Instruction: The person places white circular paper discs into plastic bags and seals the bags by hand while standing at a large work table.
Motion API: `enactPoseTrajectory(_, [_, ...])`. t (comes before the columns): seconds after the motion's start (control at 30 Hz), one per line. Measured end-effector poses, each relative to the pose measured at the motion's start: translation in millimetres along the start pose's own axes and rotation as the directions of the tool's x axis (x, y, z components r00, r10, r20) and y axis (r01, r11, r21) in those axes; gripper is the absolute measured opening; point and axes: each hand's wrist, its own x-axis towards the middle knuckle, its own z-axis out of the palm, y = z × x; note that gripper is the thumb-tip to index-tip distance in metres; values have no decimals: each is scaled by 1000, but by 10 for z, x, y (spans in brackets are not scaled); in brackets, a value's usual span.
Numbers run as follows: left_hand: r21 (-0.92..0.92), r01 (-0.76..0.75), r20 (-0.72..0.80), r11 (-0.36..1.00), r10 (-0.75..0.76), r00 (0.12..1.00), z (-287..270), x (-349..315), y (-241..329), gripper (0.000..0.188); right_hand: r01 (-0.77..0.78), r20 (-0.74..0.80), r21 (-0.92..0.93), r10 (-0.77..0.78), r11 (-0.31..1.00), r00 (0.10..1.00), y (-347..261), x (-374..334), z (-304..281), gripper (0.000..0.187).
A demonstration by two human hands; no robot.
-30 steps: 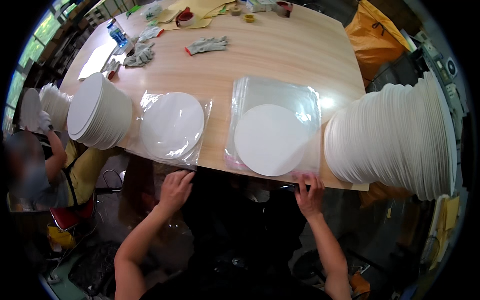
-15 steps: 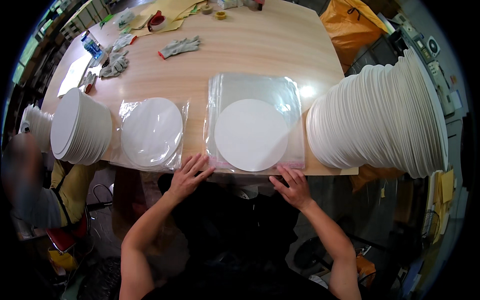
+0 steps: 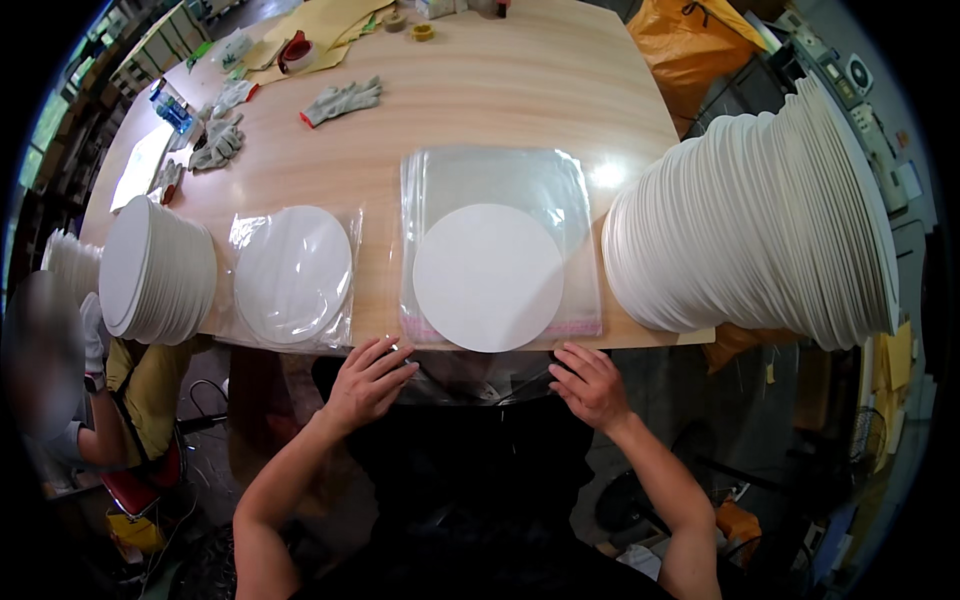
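Observation:
A white round disc (image 3: 488, 278) lies on a stack of clear plastic bags (image 3: 490, 175) at the table's front edge, its near rim reaching that edge. Clear film (image 3: 470, 378) stretches over the edge between my hands. My left hand (image 3: 368, 382) pinches it at the left corner with curled fingers. At the other corner, my right hand (image 3: 592, 388) has its fingers closed on the same film; the fingertips are partly hidden. To the left, another white disc (image 3: 293, 270) sits inside or under glossy clear film.
A tall leaning stack of large white discs (image 3: 750, 225) stands right; a smaller stack (image 3: 160, 270) stands left. Grey gloves (image 3: 342, 102), a blue-labelled bottle (image 3: 170, 108) and tape rolls (image 3: 298, 55) lie farther back. A co-worker (image 3: 90, 390) sits at the left.
Both hands have drawn back toward me, fingers now curled, with clear film pulled past the table edge. The disc's near rim now reaches the edge. The co-worker's gloved hand has come into view.

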Motion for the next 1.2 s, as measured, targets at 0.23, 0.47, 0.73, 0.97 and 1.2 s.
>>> enactPoseTrajectory(0.23, [-361,290,8,886,-308,951,-14,52,49,19,-202,-62,395,245,896,967,87,50,26,14])
enactPoseTrajectory(0.47, [-787,499,151,364,-670,727,170,39,1,20,-389,6,649,506,654,862,180,173,158,19])
enactPoseTrajectory(0.73, [-728,603,98,328,-820,564,385,250,-101,23,-580,46,635,725,509,687,146,402,381,27])
enactPoseTrajectory(0.97, [-559,771,83,306,-904,419,379,358,-70,28,-658,-24,498,768,565,640,101,471,420,32])
enactPoseTrajectory(1.2, [-392,854,46,341,-920,389,366,420,-27,31,-694,-16,465,789,550,615,121,469,444,34])
